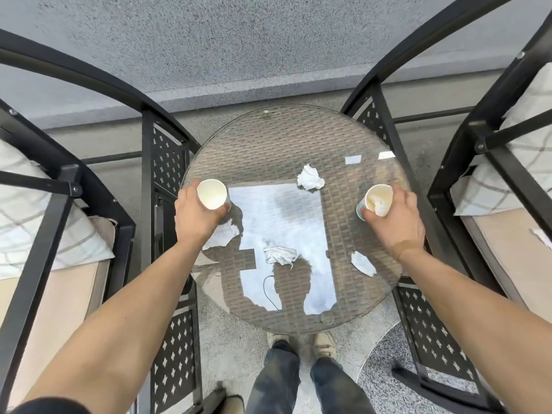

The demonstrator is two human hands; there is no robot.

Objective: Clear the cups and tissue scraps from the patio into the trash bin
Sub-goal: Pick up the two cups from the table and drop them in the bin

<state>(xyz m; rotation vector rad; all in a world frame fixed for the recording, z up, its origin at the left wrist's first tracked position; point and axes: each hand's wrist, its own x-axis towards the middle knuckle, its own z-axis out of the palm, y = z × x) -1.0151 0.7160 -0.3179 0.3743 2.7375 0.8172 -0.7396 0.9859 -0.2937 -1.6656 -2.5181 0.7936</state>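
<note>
A round glass-topped wicker table [268, 138] stands in front of me. My left hand [195, 218] is wrapped around an empty white paper cup [211, 193] at the table's left edge. My right hand [398, 222] grips a second paper cup [377, 201] at the right edge; a crumpled tissue sits inside it. Loose tissue scraps lie on the glass: one at the back centre [310, 177], one in the front middle [279, 254], one at the front right [363, 263], and one [224, 235] partly under my left wrist.
Black metal chairs flank the table, the left one [167, 162] and the right one [484, 138], each with beige seat cushions and plaid pillows. A white scrap [543, 238] lies on the right chair's seat. A grey wall runs behind. My feet stand at the table's near edge.
</note>
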